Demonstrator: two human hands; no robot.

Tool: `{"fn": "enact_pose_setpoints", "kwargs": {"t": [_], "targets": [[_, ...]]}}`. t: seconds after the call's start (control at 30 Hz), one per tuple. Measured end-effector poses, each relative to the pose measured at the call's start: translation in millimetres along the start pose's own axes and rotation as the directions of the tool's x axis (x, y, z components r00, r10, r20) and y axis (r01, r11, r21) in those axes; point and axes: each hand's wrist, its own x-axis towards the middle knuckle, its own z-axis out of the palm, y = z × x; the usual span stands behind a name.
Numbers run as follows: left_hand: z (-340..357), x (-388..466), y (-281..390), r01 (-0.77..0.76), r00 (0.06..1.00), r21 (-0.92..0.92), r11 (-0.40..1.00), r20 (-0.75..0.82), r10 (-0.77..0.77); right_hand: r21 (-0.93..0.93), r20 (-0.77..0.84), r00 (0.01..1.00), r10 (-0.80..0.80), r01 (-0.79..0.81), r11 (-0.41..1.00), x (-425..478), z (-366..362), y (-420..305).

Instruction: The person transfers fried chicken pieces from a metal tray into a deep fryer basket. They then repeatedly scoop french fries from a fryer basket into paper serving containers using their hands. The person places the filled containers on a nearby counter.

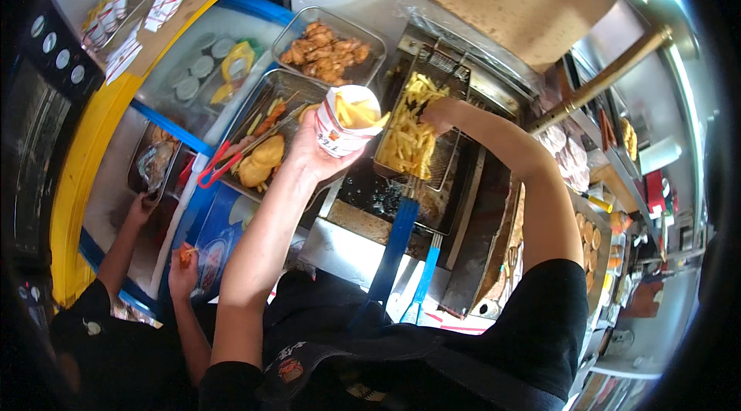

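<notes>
My left hand point(327, 159) holds a printed paper cup point(341, 142) from below, partly filled with French fries point(354, 113). To its right, my right hand point(439, 116) reaches into a wire fryer basket point(447, 159) and touches the fries point(408, 145) lying in it. The fingertips are partly hidden among the fries, so I cannot tell whether any are gripped. Blue-handled, the basket rests over the dark oil of a deep fryer point(370, 194). A second blue handle point(427, 278) sticks out beside the first one point(396, 243).
A metal tray of fried chicken pieces point(327, 52) stands behind the cup. Left of my forearm lie red-handled tongs point(213, 165) across a tray with fried food point(263, 162). A co-worker's hands point(184, 275) are at the glass-topped freezer point(173, 75). Several filled fry cups point(107, 20) stand upper left.
</notes>
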Motion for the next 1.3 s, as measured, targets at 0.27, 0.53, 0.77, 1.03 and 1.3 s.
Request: {"fn": "enact_pose_setpoints", "kwargs": {"t": [0.27, 0.53, 0.77, 1.03, 1.3], "targets": [[30, 16, 7, -0.050, 0.994, 0.199, 0.979, -0.085, 0.068, -0.099, -0.203, 0.976, 0.083, -0.105, 0.990, -39, -22, -10], [23, 43, 11, -0.070, 0.993, 0.249, 0.966, -0.079, 0.092, 0.212, -0.479, 0.867, 0.134, -0.034, 0.977, -126, -77, 1], [24, 49, 4, -0.072, 0.990, 0.254, 0.965, -0.100, 0.100, 0.383, -0.648, 0.737, 0.192, 0.099, 0.918, -171, -99, -9], [40, 55, -9, -0.100, 0.994, 0.170, 0.980, -0.034, 0.107, 0.483, -0.702, 0.695, 0.159, 0.298, 0.823, -181, -119, -30], [44, 55, -5, 0.002, 1.000, 0.253, 0.967, -0.019, 0.003, 0.167, -0.597, 0.802, 0.031, 0.086, 0.982, -151, -124, -31]]}}
